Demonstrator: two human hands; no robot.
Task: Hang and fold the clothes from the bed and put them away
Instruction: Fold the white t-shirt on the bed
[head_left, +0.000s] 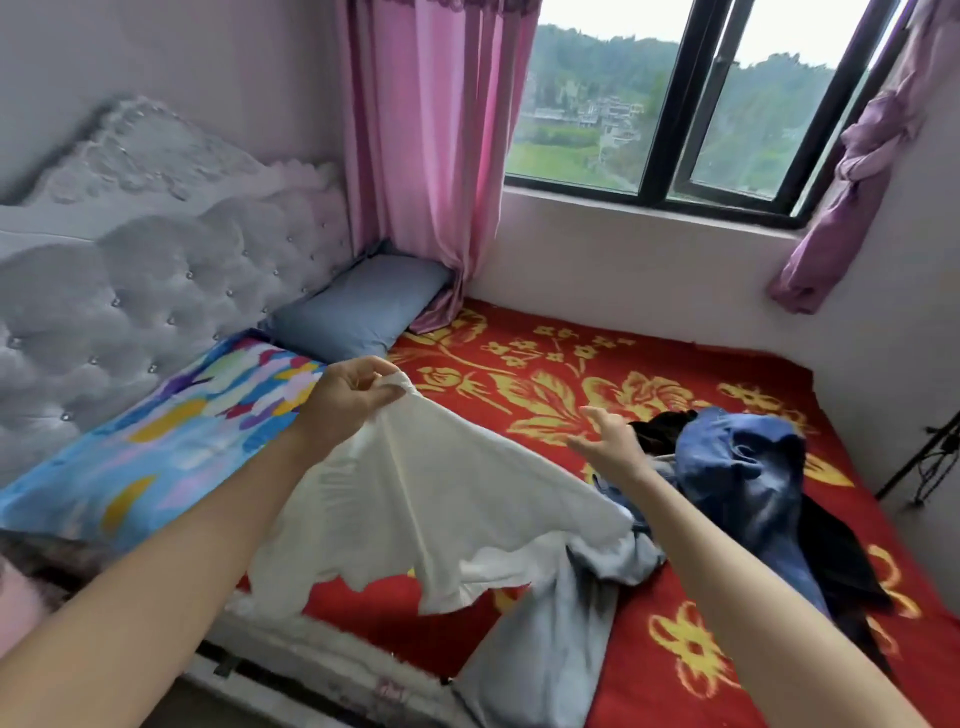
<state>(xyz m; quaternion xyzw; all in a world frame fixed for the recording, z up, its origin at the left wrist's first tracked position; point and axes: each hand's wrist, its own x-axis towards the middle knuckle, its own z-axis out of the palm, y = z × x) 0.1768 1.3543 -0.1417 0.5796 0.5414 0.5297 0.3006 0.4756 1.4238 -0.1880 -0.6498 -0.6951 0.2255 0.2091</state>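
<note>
White garment (441, 499) is pinched at one edge by the left hand (345, 400), lifted for spreading; the right hand (610, 441) is held open, fingers spread.

We see a pale lilac wall (208, 62) behind a tufted grey upholstered headboard (156, 270) studded with shiny buttons. The bed (322, 644) sits in the corner under a black-framed window (675, 104), and we look through it at green hills and a few buildings in soft daylight. A pink curtain (431, 156) hangs at the window's left side and a purple knotted curtain (862, 156) at its right. A red blanket with yellow flowers (545, 395) covers the mattress. A blue-grey pillow (358, 306) lies by the headboard, just beside a blue bedcover with multicoloured patches (171, 441). A thin black stand (924, 457) leans by the right wall.
</note>
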